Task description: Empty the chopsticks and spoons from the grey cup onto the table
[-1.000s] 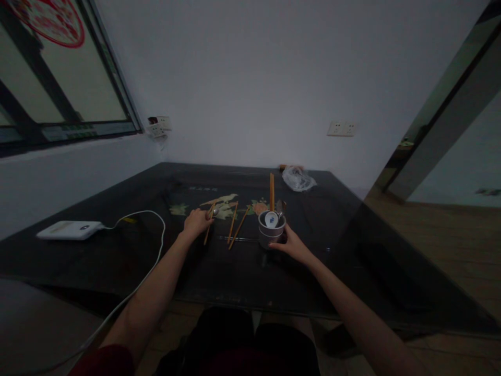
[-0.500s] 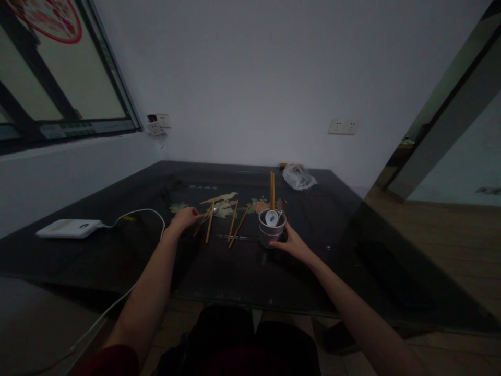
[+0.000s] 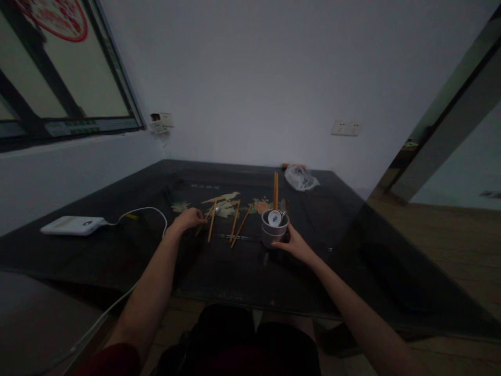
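Note:
My right hand (image 3: 291, 241) is wrapped round the lower right side of a grey utensil cup (image 3: 271, 236), thumb in front. Upright in the cup stand a pair of wooden chopsticks (image 3: 276, 190), a white spoon with a blue mark (image 3: 274, 218) and other metal cutlery. On the table's left side, my left hand (image 3: 190, 218) has its fingertips pinched together at a slanting chopstick (image 3: 199, 230) and the thin handle of a small metal spoon (image 3: 217, 210); which one they grip I cannot tell. Several more chopsticks (image 3: 212, 225) lie between this hand and the cup.
The dark table (image 3: 230, 277) bears a printed flower pattern. A white power bank (image 3: 72, 225) with a white cable (image 3: 146, 209) lies at the left. A crumpled clear plastic bag (image 3: 300, 178) sits at the back near the wall. A dark flat object (image 3: 391, 277) lies at the right.
My left hand has shifted slightly right and towards me, its fingertips now closer together. My right hand stays on the cup. The whole view has drifted slightly.

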`<state>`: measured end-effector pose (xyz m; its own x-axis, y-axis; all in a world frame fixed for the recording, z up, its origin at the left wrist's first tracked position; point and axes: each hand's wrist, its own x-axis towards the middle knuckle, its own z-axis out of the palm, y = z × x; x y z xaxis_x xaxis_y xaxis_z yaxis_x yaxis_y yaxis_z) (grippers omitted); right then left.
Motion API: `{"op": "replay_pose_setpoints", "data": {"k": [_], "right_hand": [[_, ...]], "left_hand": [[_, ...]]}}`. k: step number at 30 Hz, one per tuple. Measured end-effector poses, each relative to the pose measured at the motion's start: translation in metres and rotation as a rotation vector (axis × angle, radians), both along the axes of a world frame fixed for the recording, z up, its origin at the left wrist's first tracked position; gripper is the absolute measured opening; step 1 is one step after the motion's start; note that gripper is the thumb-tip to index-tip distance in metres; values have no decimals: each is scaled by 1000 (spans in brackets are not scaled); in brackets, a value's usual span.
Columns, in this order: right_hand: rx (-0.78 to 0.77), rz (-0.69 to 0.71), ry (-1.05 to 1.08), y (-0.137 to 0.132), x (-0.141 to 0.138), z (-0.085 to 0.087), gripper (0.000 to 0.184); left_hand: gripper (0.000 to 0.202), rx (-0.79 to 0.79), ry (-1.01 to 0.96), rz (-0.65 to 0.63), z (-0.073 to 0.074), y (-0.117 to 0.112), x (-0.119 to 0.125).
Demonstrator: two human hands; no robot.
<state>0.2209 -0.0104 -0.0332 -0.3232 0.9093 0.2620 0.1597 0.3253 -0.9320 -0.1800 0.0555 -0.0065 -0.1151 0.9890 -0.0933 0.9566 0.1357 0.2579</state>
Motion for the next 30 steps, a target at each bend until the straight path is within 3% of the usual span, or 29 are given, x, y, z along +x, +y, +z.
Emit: {"op": "replay_pose_setpoints", "data": {"k": [16, 30], "right_hand": [[5, -1, -19, -3, -1, 4, 83], [36, 5, -19, 1, 1, -1, 83]], "left_hand": [[23, -35, 59, -79, 5, -6, 30], [29, 165, 72, -59, -1, -9, 47]]}}
